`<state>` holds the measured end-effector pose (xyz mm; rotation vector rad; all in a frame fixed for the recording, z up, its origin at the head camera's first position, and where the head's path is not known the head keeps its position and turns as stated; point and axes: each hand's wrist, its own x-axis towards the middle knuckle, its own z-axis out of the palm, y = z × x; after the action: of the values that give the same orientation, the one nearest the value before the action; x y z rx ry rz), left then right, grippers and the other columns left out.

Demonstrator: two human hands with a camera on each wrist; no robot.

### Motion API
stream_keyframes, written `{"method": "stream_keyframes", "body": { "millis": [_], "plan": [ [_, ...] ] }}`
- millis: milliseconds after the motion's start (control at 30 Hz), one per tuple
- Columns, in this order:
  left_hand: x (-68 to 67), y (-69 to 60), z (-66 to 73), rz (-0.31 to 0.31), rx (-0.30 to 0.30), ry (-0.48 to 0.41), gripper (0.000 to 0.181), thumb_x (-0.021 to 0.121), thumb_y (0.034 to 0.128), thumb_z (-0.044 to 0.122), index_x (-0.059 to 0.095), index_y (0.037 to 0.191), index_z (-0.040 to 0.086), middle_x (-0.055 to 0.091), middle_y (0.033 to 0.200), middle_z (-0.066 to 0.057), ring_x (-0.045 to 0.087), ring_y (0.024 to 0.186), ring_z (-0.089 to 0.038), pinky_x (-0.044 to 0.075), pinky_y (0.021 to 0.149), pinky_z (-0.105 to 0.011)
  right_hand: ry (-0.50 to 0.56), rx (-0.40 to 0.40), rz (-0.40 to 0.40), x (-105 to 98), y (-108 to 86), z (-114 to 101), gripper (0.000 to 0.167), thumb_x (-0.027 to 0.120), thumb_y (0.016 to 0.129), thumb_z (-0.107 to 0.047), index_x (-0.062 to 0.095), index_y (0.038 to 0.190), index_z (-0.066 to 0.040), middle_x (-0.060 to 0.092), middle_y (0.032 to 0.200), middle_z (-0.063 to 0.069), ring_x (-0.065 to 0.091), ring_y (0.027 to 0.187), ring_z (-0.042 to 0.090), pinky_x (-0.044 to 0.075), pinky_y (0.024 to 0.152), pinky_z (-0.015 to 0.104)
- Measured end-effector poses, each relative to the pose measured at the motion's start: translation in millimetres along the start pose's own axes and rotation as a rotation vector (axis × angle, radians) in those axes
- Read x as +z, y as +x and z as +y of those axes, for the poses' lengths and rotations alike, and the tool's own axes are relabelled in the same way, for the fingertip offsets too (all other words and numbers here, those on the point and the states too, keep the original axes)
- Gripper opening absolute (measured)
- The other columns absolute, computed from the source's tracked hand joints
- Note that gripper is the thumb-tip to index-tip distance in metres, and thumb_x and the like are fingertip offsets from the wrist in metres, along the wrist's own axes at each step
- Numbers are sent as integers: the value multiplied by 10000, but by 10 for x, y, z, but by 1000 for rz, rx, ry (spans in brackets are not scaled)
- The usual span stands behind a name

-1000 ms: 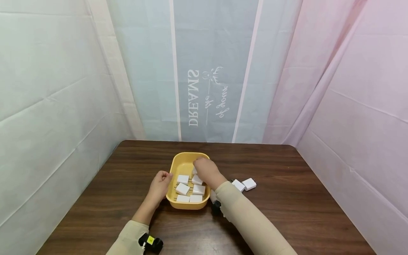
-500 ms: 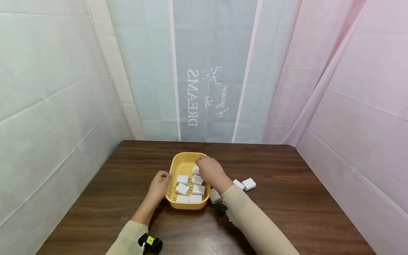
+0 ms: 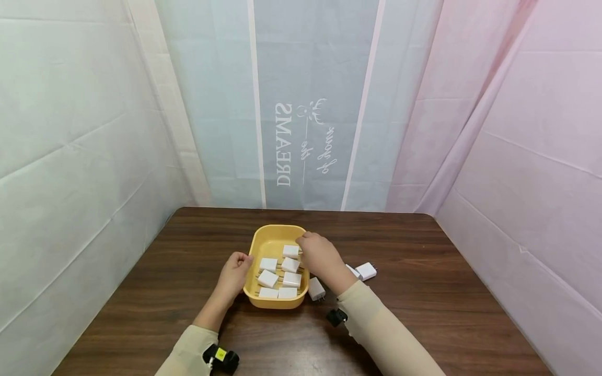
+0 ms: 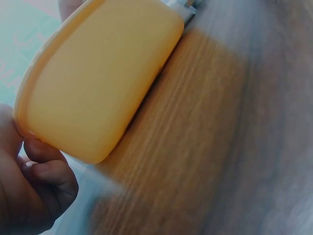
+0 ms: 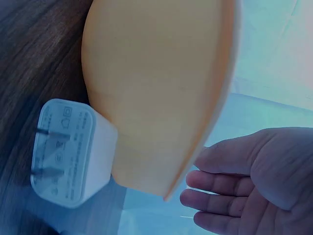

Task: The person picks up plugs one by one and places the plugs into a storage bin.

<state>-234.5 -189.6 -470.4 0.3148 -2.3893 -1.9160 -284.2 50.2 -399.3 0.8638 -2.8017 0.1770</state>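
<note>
A yellow plastic box (image 3: 277, 304) holds several white charger plugs, one of them a charger plug (image 3: 290, 251) near its right wall. My left hand (image 3: 235, 275) grips the box's left rim; in the left wrist view its thumb and curled fingers (image 4: 49, 171) meet at the edge of the box (image 4: 98, 83). At the right rim is my right hand (image 3: 323, 258), holding nothing. The right wrist view shows its fingers (image 5: 215, 203) loosely extended beside the rim. A charger plug (image 5: 73, 152) lies against the outside of the box, prongs outward.
On the dark wooden table (image 3: 423, 292), two more white charger plugs (image 3: 366, 271) lie right of the box, one partly hidden by the right arm. Black wrist cameras (image 3: 224, 360) hang under both forearms. A pale curtain (image 3: 305, 104) stands behind the table.
My right hand has let go of a charger plug in the box and drawn back right to the rim. The plug outside the box is uncovered. The left hand stays put.
</note>
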Motion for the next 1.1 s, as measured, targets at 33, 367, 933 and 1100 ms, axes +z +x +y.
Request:
{"method": "stream_keyframes", "body": {
  "millis": [33,367,933,1100],
  "plan": [
    [5,-9,0,1,3,0,257,528,1084,271,527,1117,17,541,830,-86,550,628,-161,473,494,-256,4,1,2,-18,-27,3,283,717,930,-78,720,1213,-86,678,1090,85,681,966,243,592,751,361],
    [19,-56,-9,-9,5,9,271,511,1092,288,526,1139,21,543,844,-92,539,619,-165,447,475,-253,55,87,-5,-146,-214,18,202,685,959,-119,741,1148,-75,656,986,72,658,913,234,576,755,393],
    [23,-56,-53,-9,13,8,273,514,1090,289,520,1139,20,544,846,-102,544,617,-163,457,477,-257,64,79,-59,-31,-465,99,295,778,908,-148,727,1186,-63,668,1054,87,673,963,260,591,755,414],
    [16,-53,-61,-4,11,17,280,515,1089,301,523,1144,26,542,847,-97,539,612,-159,456,480,-255,55,67,-76,-2,-511,101,253,775,902,-161,737,1140,-82,647,979,63,664,894,237,571,700,392]
  ]
}}
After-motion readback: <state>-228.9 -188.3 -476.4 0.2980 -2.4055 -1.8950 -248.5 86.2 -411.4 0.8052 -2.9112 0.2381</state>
